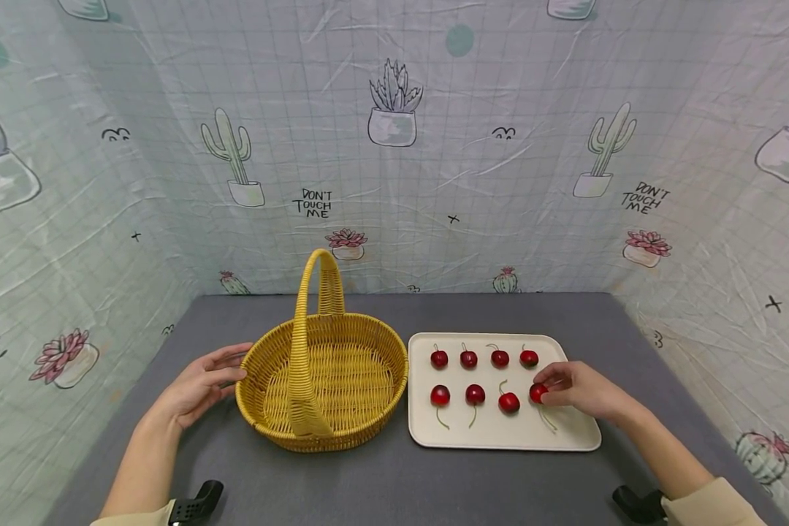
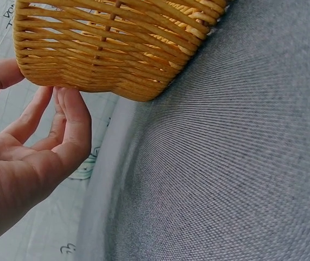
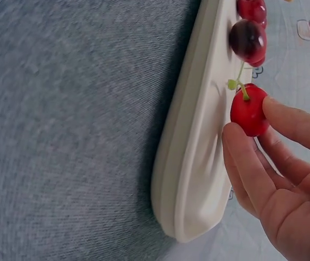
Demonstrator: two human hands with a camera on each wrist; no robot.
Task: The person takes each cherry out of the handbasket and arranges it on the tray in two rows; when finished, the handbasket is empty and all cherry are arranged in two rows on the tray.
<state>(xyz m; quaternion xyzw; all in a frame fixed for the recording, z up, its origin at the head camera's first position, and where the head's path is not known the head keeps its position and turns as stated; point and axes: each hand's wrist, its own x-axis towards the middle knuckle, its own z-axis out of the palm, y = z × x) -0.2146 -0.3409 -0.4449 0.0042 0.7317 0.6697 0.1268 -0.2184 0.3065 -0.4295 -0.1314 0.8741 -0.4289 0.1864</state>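
Observation:
On the left stands a yellow woven basket (image 1: pixel 355 427) with a tall arched handle. My left hand (image 1: pixel 200 383) rests its fingertips on the basket's left side near the rim; the left wrist view shows those fingers (image 2: pixel 78 119) against the wicker wall (image 2: pixel 106 49). Several red cherries with green stems lie in two rows on a cream rectangular tray (image 1: pixel 500 438) to the right of the basket. My right hand (image 1: pixel 581 391) pinches the front row's rightmost cherry (image 3: pixel 250 111) between thumb and fingertips. A darker cherry (image 3: pixel 248 41) lies just beyond it.
A grey cloth (image 1: pixel 394 486) covers the table under the basket and tray. Behind and at both sides hangs a pale curtain (image 1: pixel 394 175) printed with potted plants. The basket's right side nearly meets the tray's left edge.

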